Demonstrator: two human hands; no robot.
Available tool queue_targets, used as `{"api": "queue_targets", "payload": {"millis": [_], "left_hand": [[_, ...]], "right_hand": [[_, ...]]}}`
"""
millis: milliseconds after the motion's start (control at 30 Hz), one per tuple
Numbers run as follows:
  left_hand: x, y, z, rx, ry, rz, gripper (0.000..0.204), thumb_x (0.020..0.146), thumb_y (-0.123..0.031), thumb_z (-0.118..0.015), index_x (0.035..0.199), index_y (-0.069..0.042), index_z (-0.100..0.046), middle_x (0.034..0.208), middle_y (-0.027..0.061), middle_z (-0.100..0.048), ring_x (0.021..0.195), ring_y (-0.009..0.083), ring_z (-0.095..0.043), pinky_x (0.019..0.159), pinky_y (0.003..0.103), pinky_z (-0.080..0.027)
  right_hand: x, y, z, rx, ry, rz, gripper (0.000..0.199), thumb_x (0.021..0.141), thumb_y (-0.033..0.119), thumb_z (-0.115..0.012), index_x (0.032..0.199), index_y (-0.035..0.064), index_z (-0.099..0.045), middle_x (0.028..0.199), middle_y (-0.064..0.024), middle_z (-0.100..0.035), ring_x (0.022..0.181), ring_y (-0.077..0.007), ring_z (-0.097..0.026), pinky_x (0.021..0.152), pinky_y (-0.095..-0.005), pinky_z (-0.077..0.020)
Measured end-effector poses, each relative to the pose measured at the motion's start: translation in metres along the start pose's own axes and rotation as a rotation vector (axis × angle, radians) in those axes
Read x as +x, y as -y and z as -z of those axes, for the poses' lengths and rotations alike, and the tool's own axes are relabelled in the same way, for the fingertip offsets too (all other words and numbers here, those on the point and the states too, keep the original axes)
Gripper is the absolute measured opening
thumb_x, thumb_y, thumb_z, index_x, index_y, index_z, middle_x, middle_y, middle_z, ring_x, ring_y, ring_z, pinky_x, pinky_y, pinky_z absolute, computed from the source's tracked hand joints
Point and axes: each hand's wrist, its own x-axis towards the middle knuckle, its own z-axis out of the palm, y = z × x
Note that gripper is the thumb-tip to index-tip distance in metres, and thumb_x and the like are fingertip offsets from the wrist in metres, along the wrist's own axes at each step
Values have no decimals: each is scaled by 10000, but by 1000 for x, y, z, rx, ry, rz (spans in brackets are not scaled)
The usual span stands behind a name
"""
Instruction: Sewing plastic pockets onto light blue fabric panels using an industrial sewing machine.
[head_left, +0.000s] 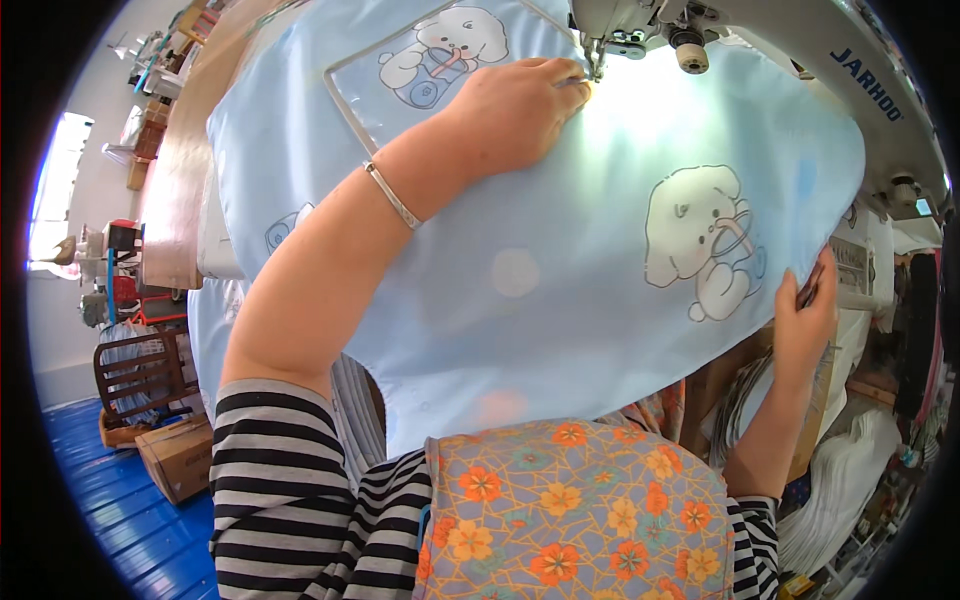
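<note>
A large piece of light blue fabric (pixel 450 300) printed with white cartoon puppies spreads across the sewing machine bed and hangs toward my lap. My left hand (pixel 520 112) lies on it close to the presser foot (pixel 595 62), its fingers bent together at the corner of a rectangular panel with a pale border (pixel 360 112). At the fabric's right edge, my right hand (pixel 808 315) pinches the cloth between thumb and fingers. Something small and dark shows inside that hand, too hidden to name. The machine's lamp lights the cloth brightly beside the needle area.
The white sewing machine head (pixel 830 70) arches over the top right. A wooden table edge (pixel 170 220) runs at the left, with a wooden chair (pixel 145 370) and a cardboard box (pixel 175 455) on the blue floor. Stacked pale cloth pieces (pixel 850 490) lie at the lower right.
</note>
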Motion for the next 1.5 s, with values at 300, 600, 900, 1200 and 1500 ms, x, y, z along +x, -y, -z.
{"api": "queue_targets", "payload": {"millis": [300, 600, 900, 1200, 1500], "left_hand": [[5, -11, 1, -2, -59, -38, 257, 932, -177, -520, 1115, -54, -653, 1109, 50, -629, 1035, 230, -616, 789, 381, -547], [5, -7, 1, 27, -87, -32, 283, 931, -180, -507, 1134, -51, -655, 1179, 51, -626, 1056, 238, -624, 808, 373, -548], [-3, -21, -4, 59, -95, -46, 304, 934, -226, -508, 1133, -53, -660, 1172, 82, -635, 1098, 231, -614, 813, 362, -554], [0, -24, -8, 116, -127, -39, 302, 914, -224, -526, 1100, -31, -666, 1154, 104, -634, 1119, 246, -596, 816, 363, -558], [-3, -26, -10, -15, -210, -95, 323, 880, -174, -539, 1123, 3, -657, 1140, 143, -630, 1139, 271, -579, 956, 391, -470]], "right_hand": [[83, -12, -8, -214, -135, 39, 445, 930, 169, -611, 1356, 92, -509, 832, -36, -576, 747, -136, -526, 757, -275, -464], [-142, 13, -38, 581, 246, -281, 502, 868, -27, -612, 1357, 35, -519, 1011, 3, -546, 895, -97, -488, 853, -238, -418], [-69, -19, 30, 519, 152, -423, 345, 886, 37, -609, 1228, 39, -648, 1048, -29, -665, 737, -44, -514, 634, -184, -407], [-3, -30, 51, 291, 185, -394, 360, 886, 100, -627, 1242, 53, -651, 771, 82, -520, 612, -20, -372, 550, -187, -278], [-23, -49, 51, 234, 149, -216, 465, 849, -6, -644, 1306, 71, -601, 826, 82, -399, 707, -35, -335, 646, -172, -290]]}}
